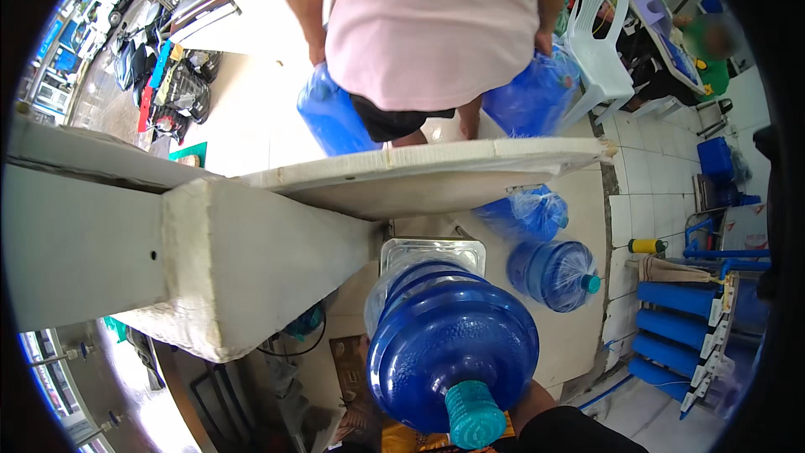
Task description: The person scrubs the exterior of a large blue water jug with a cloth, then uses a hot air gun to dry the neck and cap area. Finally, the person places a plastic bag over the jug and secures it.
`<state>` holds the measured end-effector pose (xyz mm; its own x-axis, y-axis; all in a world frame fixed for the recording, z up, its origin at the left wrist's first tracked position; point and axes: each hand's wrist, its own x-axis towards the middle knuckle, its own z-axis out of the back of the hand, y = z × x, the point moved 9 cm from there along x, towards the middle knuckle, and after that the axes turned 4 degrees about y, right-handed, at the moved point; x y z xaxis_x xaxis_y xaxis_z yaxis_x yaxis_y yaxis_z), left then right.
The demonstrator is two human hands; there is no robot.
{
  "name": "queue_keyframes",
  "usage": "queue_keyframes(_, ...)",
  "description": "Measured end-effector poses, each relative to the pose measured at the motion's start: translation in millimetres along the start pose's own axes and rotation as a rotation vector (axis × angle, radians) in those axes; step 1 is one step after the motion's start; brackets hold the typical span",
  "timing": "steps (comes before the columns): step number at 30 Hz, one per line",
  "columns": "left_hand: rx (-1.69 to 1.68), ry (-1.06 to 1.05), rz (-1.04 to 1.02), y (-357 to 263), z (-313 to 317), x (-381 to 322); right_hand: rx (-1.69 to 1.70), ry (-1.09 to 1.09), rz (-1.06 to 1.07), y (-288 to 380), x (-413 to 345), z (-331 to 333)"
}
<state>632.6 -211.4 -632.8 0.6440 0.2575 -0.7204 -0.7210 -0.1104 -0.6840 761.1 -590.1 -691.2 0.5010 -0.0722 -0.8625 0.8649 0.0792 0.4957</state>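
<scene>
A large blue plastic water jug (453,340) with a teal cap (476,415) stands close before me, its cap end towards me. Clear plastic film (380,302) wraps around its far side, beside a shiny metal stool seat (434,248). My right hand (531,397) is against the jug's lower right side, its fingers mostly hidden behind it. A sliver of my left hand (364,345) shows at the jug's left edge; the rest is hidden. Further right, a bagged blue jug (553,274) with a teal cap lies on the floor, next to another bagged jug (534,211).
Ahead, a person in a pink shirt (434,31) holds a bagged blue jug (339,113) and another (531,97). A white ledge (409,163) crosses between us, joined to a pillar (251,264) at left. Blue filter cylinders (673,327) and a white plastic chair (600,38) are right.
</scene>
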Motion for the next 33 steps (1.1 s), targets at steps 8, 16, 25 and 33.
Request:
queue_keyframes(8, 0.204, 0.08, -0.141, -78, 12, -45, -0.185, 0.013, 0.172, 73, -26, 23)
queue_keyframes(16, -0.619, 0.168, 0.082, -153, 21, 14, 0.044, 0.237, 0.219, 179, -41, -21)
queue_keyframes(25, 0.341, 0.353, 0.343, -211, -22, 141, -0.516, 0.359, 0.13, 238, 19, -108)
queue_keyframes(33, 0.821, -0.063, -0.07, -249, -14, 121, -0.698, 0.262, 0.352, 223, 36, -100)
